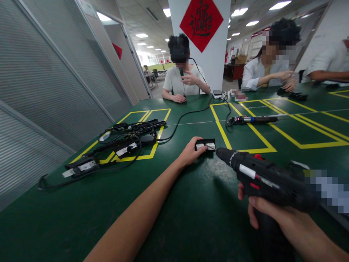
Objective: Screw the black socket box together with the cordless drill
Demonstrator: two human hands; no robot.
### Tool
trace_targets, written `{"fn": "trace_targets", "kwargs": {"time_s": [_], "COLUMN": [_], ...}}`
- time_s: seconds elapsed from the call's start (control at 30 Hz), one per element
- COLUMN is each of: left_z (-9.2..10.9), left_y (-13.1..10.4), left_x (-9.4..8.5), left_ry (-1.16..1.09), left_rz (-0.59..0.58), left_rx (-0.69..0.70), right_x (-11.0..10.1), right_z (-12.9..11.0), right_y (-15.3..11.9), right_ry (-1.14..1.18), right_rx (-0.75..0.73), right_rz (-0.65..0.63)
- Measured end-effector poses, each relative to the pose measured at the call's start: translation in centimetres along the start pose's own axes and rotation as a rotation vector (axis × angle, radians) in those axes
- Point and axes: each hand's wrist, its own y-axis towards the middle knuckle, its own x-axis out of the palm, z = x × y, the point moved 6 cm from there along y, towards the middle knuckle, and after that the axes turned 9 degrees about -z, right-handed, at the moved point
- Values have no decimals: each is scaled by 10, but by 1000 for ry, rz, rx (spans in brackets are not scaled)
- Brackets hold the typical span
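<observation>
**Power drill (261, 178) aimed straight at the black part (212, 141)!**

And here's the left hand (192, 150), out in the middle of the green table (89, 225), fingers grasping the black part by its near end, thumb laid over the pale face! The right hand (280, 214) comes in from the lower right, wrapped around the handle of the power drill, fingers curled at the grip. The chuck points left, just beside the black part; whether the tip touches, you cannot tell from here.

Off to the left, a tangle of black cables and devices (141, 138) sprawls across the yellow tape (136, 158). Over on the right, a slim tool with a blue band (259, 119) lies across more tape. Across the table sits a co-worker (170, 82), one hand raised to a green-handled screwdriver (181, 72), and farther right another person in white (249, 74) has both hands low over dark pieces (297, 96)!
</observation>
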Motion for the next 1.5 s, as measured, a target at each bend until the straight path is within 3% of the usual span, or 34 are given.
{"fn": "trace_targets", "kwargs": {"time_s": [0.27, 0.73, 0.93, 1.23, 1.5], "left_z": [1, 1, 3, 3, 1], "left_y": [-1, -1, -1, -1, -1], "left_x": [1, 1, 1, 1, 2], "left_ry": [-7, 22, 1, -17, -63], "left_rz": [-17, -29, -39, -41, -63], "left_rx": [7, 7, 16, -4, -17], "right_x": [0, 1, 4, 1, 2], "right_z": [8, -2, -8, 2, -4], "right_y": [1, 0, 1, 1, -1], "right_ry": [16, -9, -5, -27, 107], "right_rx": [38, 78, 3, 34, -18], "right_rz": [-3, 77, 25, -8, 99]}}
